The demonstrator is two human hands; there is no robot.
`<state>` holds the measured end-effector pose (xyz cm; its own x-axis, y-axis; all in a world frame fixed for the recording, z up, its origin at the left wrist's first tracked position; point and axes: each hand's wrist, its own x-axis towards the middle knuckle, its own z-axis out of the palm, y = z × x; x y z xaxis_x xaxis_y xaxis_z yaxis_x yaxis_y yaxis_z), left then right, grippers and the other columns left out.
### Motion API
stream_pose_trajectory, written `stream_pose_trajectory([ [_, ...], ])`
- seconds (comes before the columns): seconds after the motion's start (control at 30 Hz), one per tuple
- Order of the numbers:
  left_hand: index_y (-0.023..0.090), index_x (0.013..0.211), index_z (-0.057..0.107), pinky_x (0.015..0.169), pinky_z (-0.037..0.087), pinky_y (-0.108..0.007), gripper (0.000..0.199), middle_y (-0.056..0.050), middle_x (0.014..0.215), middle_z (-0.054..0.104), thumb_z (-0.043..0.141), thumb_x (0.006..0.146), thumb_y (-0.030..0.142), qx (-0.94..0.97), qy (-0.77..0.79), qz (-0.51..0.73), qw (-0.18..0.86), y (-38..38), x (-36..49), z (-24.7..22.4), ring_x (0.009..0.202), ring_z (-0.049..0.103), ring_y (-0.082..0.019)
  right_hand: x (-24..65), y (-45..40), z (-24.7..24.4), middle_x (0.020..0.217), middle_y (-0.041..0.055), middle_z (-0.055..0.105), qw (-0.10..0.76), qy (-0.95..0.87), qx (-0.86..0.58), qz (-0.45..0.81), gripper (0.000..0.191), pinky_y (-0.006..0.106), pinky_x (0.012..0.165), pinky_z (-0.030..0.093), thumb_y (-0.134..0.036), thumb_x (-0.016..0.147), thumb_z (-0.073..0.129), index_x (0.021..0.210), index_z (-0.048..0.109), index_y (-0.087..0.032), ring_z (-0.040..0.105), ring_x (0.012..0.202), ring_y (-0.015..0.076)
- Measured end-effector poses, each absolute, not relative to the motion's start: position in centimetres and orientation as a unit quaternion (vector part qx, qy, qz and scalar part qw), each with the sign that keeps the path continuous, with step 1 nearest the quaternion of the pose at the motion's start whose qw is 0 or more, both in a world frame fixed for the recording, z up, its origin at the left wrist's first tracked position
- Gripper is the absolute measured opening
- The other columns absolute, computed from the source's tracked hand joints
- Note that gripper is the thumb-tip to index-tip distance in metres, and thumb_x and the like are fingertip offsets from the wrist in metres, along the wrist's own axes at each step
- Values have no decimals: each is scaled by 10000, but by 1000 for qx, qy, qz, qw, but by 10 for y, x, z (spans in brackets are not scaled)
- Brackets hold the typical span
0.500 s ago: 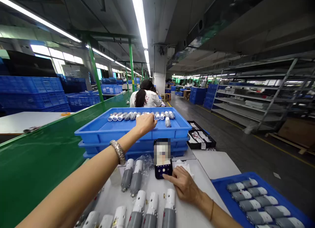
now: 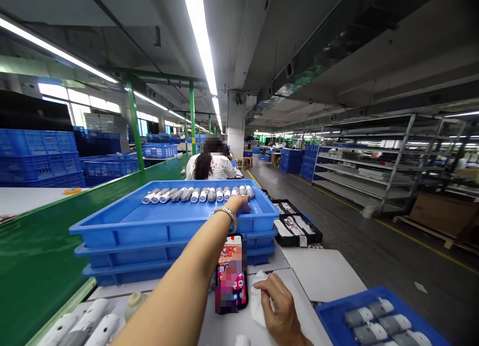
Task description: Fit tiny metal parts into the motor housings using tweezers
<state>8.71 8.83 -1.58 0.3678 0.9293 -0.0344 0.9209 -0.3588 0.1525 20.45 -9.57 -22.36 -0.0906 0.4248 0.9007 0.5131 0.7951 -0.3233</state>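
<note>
My left hand (image 2: 239,204) reaches into the top blue tray (image 2: 149,234), near its right end, beside a row of grey-and-white cylindrical parts (image 2: 204,194); its fingers are partly hidden and any grip is unclear. Below it a phone (image 2: 232,276) with a lit, colourful screen leans against the stacked trays. My right hand (image 2: 279,306) is just right of the phone, fingers curled over a crumpled white tissue (image 2: 257,298); whether it grips the tissue is unclear. More grey-and-white parts (image 2: 88,323) lie at the lower left of the table.
At the lower right is a blue tray (image 2: 325,311) of similar parts. A black box (image 2: 314,234) stands beyond the table. A person in a white shirt (image 2: 220,169) sits ahead. A green conveyor (image 2: 33,256) runs along the left; metal shelves (image 2: 359,179) stand right.
My left hand has moved right along the top tray. My right hand has drawn back from the phone to the tissue and curled. The phone's screen has changed. The view has shifted.
</note>
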Motion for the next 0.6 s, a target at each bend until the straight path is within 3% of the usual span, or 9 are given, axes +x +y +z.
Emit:
stream_pose_trajectory([
  [0.17,152,1207,601,780,590,-381,302,-84,1167,644,624,947,304,805,571,79,140,74,70,4,914,664,-201,207,-96,-227,737,34,585,606,-725,-328,3,262,302,586,471,-87,911,430,942,647,-229,588,696,196],
  [0.3,176,1275,552,724,589,-362,374,-75,1118,635,641,933,296,791,546,194,198,35,35,39,860,649,-190,210,-94,-230,723,4,574,619,-705,-346,36,215,247,547,440,-185,980,465,889,659,-173,551,628,133],
  [0.47,234,1354,478,666,551,-309,486,-29,954,630,628,892,217,728,484,326,359,-90,-30,54,828,636,-188,233,-85,-217,762,-6,615,637,-658,-394,77,309,241,585,490,-409,1008,534,915,646,-137,573,632,104],
  [0.6,364,1446,307,708,562,-319,665,-66,1161,664,570,845,252,600,483,381,511,-222,-62,25,920,682,-220,271,-97,-179,682,-36,559,643,-625,-429,110,353,214,511,442,-474,982,567,938,647,-133,500,533,79],
])
